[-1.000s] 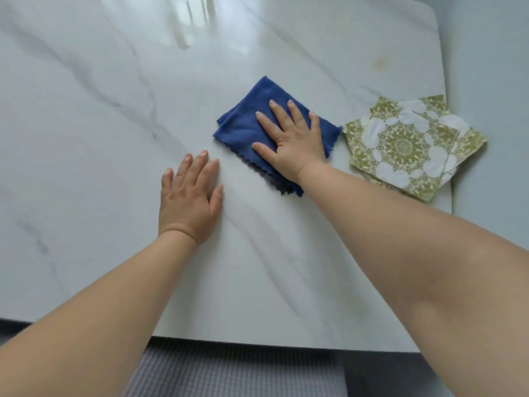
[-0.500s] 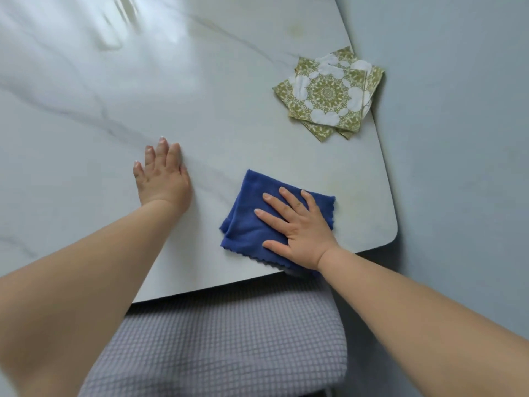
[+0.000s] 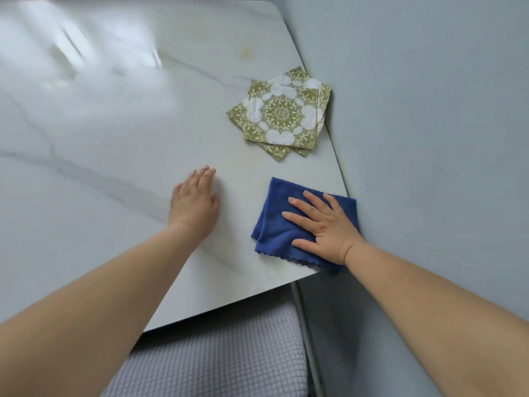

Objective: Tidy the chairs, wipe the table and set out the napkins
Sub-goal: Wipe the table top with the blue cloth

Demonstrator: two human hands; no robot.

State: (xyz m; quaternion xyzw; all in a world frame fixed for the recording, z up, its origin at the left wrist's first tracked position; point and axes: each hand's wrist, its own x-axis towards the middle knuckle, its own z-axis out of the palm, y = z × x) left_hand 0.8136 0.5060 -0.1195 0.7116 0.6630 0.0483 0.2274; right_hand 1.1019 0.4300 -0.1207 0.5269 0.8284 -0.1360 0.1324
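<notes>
right hand (image 3: pixel 325 227) lies flat with fingers spread on folded blue cloth (image 3: pixel 282 222), pressing it onto white marble table (image 3: pixel 100 138) at its lower right corner, cloth edge hanging slightly over the rim. left hand (image 3: pixel 194 203) rests palm down on bare tabletop mid frame, fingers straight and together, holding nothing. stack of green patterned napkins (image 3: pixel 282 114) sits fanned near the table's right edge, above the cloth and apart from it; grey chair seat (image 3: pixel 214 359) shows under the table at bottom.

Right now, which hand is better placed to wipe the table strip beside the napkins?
Right. The right hand lies flat on the blue cloth, just short of the napkins; the left hand rests on the bare table, away from the cloth.
</notes>
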